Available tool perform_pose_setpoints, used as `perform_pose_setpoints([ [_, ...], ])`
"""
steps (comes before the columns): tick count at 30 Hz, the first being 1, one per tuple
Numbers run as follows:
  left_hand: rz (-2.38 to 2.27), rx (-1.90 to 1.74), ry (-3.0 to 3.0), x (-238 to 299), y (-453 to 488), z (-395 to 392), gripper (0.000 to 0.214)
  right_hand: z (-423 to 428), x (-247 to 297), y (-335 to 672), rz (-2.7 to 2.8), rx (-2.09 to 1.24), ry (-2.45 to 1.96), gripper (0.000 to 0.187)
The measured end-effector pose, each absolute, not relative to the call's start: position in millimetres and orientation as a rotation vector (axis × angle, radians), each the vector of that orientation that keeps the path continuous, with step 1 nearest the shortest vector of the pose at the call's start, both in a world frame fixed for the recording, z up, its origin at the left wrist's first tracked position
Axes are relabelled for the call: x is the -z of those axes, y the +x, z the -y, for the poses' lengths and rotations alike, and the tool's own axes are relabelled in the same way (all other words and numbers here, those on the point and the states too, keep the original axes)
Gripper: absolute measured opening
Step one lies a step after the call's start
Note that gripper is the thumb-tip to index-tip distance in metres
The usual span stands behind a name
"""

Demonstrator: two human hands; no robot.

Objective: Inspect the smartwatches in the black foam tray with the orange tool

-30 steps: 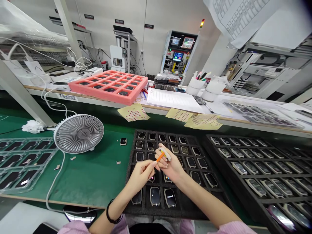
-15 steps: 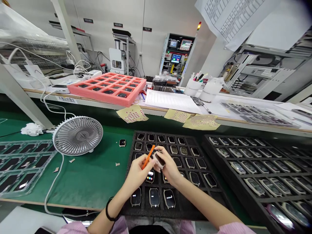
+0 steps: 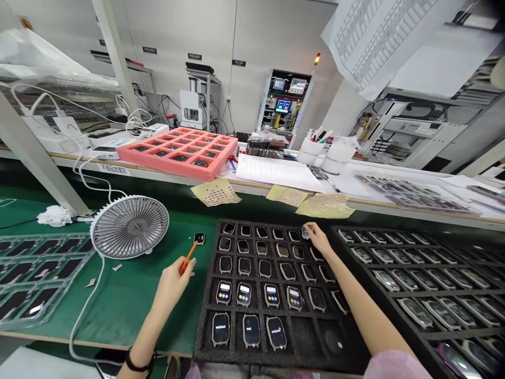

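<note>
My left hand (image 3: 171, 287) is above the green mat, left of the black foam tray (image 3: 252, 359), pinching a slim orange tool (image 3: 188, 258). A small black smartwatch (image 3: 199, 238) lies on the mat just beyond the tool's tip, not touching it. My right hand (image 3: 317, 238) reaches the tray's far right corner, with a silver-edged watch body (image 3: 305, 232) at its fingertips. Several watches fill the tray's slots, and those in the lower rows (image 3: 243, 294) show lit screens. The lowest row's right slots (image 3: 303, 337) hold no watch.
A grey desk fan (image 3: 129, 227) stands on the mat, with a white cable beside it. A transparent tray (image 3: 39, 273) lies at left. A second black tray (image 3: 418, 279) of watch bodies sits at right. Beyond are a pink foam tray (image 3: 177, 152), papers and pen cups.
My right hand has moved up and right across the tray with the watch body. My left hand has moved left off the tray with the orange tool. More lit watch screens now show.
</note>
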State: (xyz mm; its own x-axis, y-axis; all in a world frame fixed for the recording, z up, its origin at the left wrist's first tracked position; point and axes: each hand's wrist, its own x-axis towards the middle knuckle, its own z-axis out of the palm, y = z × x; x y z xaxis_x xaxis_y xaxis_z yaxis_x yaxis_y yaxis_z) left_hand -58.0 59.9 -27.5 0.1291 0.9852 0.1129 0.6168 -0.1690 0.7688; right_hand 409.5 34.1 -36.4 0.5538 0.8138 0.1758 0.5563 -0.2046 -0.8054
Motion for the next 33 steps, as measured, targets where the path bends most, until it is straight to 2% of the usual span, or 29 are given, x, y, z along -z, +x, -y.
perform_pose_setpoints([
  [5, -1.699, -0.67, 1.924, 40.2, -66.5, -65.6, 0.035, -35.3, 46.4, 434.0, 1.188, -0.334, -2.02, 0.008],
  [10, -1.718, -0.57, 1.946, 46.2, -65.5, -67.7, 0.033, -14.9, 48.7, 436.7, 1.171, -0.261, -2.116, 0.009],
  [17, -1.657, -0.595, 1.869, 40.0, -64.4, -64.8, 0.028, 14.4, 61.0, 418.5, 1.058, -0.401, -2.086, 0.012],
  [21, -1.282, -0.726, 1.82, 23.1, -49.0, -47.1, 0.036, 25.0, 49.7, 404.5, 1.038, -0.551, -1.874, 0.029],
  [25, -0.876, -0.615, 1.653, 4.6, -8.5, -19.6, 0.039, 33.7, 27.0, 354.2, 1.015, -0.681, -1.629, 0.044],
  [30, -0.588, -0.489, 1.508, -12.9, 40.6, 4.6, 0.037, 39.9, -9.2, 250.9, 0.786, -1.263, -0.936, 0.02],
  [33, -0.585, -0.528, 1.516, -17.2, 48.4, 8.6, 0.037, 40.2, -25.4, 213.8, 0.732, -1.374, -0.821, 0.015],
])
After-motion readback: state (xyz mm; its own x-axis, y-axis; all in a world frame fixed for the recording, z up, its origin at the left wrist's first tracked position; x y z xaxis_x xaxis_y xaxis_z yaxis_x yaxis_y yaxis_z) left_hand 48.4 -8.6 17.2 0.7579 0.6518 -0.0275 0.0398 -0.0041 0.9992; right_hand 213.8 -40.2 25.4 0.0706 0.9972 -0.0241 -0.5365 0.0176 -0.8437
